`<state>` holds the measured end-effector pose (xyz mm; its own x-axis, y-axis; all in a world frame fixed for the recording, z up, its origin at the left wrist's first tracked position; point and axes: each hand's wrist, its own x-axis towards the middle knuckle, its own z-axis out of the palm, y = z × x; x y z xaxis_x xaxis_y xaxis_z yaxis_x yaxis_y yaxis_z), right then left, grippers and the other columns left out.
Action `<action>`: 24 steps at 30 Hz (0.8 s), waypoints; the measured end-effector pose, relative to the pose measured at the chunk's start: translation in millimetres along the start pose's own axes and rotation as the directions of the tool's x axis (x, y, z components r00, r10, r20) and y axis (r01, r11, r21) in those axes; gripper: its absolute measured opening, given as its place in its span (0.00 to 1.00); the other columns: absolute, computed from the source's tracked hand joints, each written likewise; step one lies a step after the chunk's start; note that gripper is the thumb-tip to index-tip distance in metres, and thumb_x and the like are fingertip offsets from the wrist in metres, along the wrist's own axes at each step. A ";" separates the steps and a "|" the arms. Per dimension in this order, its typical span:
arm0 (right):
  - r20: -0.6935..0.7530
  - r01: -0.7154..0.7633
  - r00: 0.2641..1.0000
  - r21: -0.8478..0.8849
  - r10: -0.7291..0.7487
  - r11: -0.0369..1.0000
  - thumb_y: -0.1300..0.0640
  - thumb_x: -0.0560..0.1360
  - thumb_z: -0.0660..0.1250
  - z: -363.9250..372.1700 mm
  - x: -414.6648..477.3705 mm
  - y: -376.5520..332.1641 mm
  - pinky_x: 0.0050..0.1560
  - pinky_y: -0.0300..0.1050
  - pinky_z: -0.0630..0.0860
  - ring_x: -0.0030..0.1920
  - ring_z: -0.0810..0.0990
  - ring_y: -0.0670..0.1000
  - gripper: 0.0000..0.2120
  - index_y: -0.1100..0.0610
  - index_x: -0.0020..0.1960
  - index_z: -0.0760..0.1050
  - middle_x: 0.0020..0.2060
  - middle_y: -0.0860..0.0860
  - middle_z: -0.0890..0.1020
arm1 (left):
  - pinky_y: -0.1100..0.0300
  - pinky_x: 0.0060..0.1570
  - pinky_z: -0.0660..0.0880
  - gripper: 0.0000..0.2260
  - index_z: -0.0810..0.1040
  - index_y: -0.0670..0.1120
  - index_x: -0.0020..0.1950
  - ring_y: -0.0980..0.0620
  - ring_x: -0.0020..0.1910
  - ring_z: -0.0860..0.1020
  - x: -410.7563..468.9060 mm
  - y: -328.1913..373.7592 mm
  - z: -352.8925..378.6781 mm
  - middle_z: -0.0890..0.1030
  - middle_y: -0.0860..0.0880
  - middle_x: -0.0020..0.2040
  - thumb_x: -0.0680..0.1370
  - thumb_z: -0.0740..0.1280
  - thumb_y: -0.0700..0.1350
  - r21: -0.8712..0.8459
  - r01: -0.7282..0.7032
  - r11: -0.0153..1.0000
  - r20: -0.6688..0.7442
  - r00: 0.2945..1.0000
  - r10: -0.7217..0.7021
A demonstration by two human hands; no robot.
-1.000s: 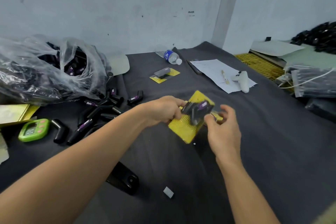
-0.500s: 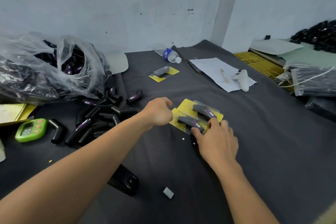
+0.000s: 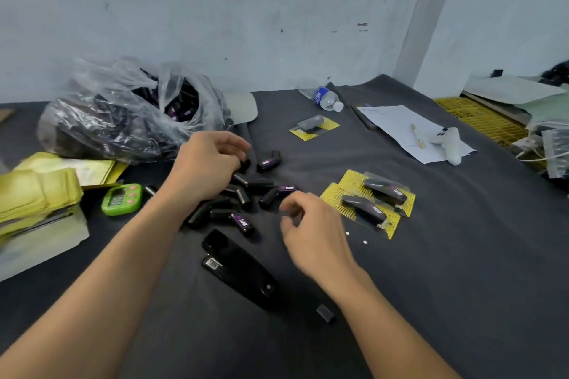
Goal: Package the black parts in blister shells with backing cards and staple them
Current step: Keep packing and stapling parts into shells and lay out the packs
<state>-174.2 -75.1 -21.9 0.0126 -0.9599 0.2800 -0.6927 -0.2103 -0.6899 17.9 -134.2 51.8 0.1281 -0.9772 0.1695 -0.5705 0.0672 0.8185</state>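
Observation:
Several loose black parts [image 3: 246, 197] with purple labels lie in a heap on the dark cloth. My left hand [image 3: 206, 166] hovers over the heap's far side, fingers loosely curled, fingertips at one part; no grip shows. My right hand [image 3: 311, 231] hangs at the heap's right edge, loosely curled and holding nothing. Two packed blister shells on yellow backing cards [image 3: 369, 203] lie overlapping to the right of my right hand. A black stapler [image 3: 240, 271] lies in front of the heap. A stack of yellow cards [image 3: 37, 194] sits at the far left.
A clear bag of black parts [image 3: 123, 114] stands at the back left, a green timer [image 3: 122, 198] beside the cards. Another yellow pack [image 3: 314, 128], a water bottle [image 3: 324, 98], a paper sheet [image 3: 406, 129] and a white controller [image 3: 449, 144] lie at the back. A small grey block [image 3: 324, 314] lies near my right forearm.
Both hands set the packed card down beside the other pack and let go. They then moved left to the heap of loose parts.

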 end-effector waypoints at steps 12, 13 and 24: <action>0.360 0.224 0.911 -0.015 -0.204 0.974 0.60 0.73 0.67 107.0 76.0 -137.1 0.63 0.46 0.75 0.62 0.79 0.54 0.20 0.49 0.64 0.81 0.59 0.51 0.84 | 0.48 0.79 0.58 0.22 0.82 0.45 0.66 0.41 0.78 0.65 -52.9 -85.8 -124.8 0.73 0.42 0.76 0.72 0.71 0.38 0.666 0.158 0.729 -0.417 0.889 0.188; 0.352 0.227 0.913 -0.013 -0.208 0.974 0.61 0.72 0.67 111.8 82.0 -143.8 0.63 0.46 0.74 0.63 0.78 0.54 0.22 0.50 0.65 0.80 0.60 0.51 0.84 | 0.47 0.79 0.57 0.25 0.79 0.46 0.70 0.42 0.79 0.63 -54.8 -89.7 -132.9 0.71 0.43 0.77 0.73 0.72 0.41 0.686 0.184 0.704 -0.436 0.879 0.195; 0.322 0.305 0.867 0.258 -0.380 0.917 0.68 0.73 0.63 155.9 107.5 -242.4 0.64 0.42 0.75 0.62 0.81 0.50 0.23 0.54 0.64 0.81 0.61 0.50 0.85 | 0.53 0.76 0.57 0.33 0.52 0.49 0.85 0.49 0.82 0.56 -59.8 -122.4 -181.1 0.56 0.49 0.84 0.81 0.61 0.42 0.838 0.090 0.539 -0.071 0.996 -0.057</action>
<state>107.6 -156.2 71.3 0.5059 -0.8124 0.2900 -0.4447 -0.5337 -0.7193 227.0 -47.5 40.9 0.2173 -0.9627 0.1614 -0.9753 -0.2208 -0.0037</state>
